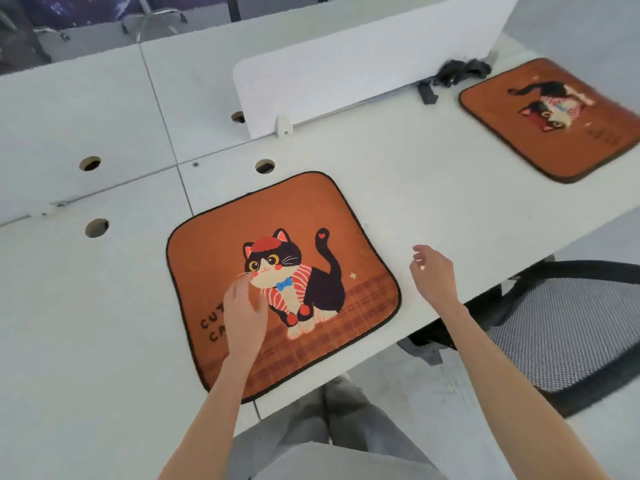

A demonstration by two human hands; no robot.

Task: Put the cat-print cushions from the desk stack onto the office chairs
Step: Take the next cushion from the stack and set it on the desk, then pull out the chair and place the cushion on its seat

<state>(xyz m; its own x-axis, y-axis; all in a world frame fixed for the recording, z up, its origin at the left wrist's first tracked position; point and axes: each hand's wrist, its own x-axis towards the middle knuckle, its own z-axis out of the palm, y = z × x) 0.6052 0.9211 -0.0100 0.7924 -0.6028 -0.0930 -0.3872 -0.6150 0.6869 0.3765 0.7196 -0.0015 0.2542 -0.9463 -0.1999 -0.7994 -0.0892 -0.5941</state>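
Observation:
An orange cat-print cushion lies flat on the white desk in front of me, its near corner hanging slightly over the desk edge. My left hand rests on its left part with fingers straight, covering some of the printed letters. My right hand hovers above the desk just right of the cushion, fingers loosely curled, holding nothing. A second orange cat-print cushion lies at the far right of the desk. An office chair with a grey mesh seat stands below the desk edge to the right.
A white divider panel stands across the desk behind the cushions, with a black clamp and dark bundle near its right end. Round cable holes dot the desk. Chair bases show at the top left.

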